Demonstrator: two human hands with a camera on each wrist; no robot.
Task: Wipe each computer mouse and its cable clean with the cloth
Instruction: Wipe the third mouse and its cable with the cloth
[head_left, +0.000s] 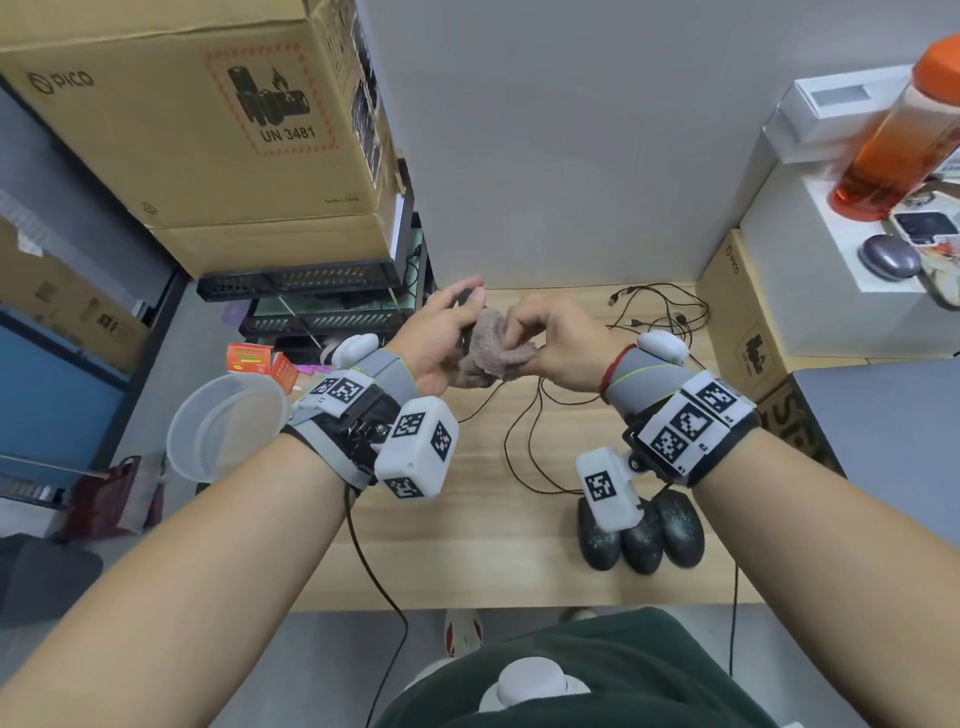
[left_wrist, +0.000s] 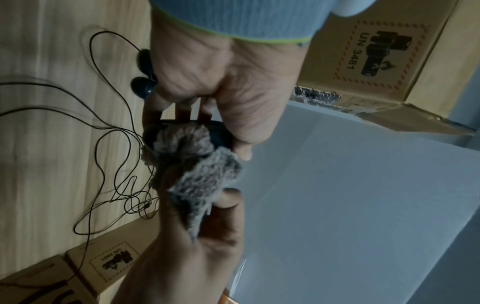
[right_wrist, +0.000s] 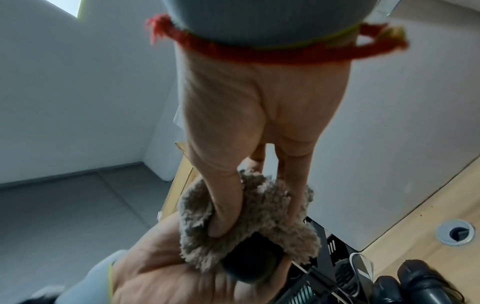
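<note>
Big brown cardboard box (head_left: 197, 114) with a printed battery warning label looms at the far left, stacked above the pale wood-grain desk (head_left: 467, 545). At the far right, an orange-tinted clear plastic bottle (head_left: 893, 135) stands on a white box. Near the front edge of the desk, three black computer mice (head_left: 644, 530) lie side by side, touching, their thin black cables (head_left: 660, 312) trailing to a loose tangle at the back. Up above the desk, the left hand (head_left: 436, 343) has its fingers curled round a fourth black mouse (right_wrist: 249, 259), thumb along one side. The right hand (head_left: 556, 343) pinches a fluffy grey-brown cloth (head_left: 488, 348) between thumb and fingers, pressing it over that held mouse's end. Cloth and mouse touching, both off the desk.
</note>
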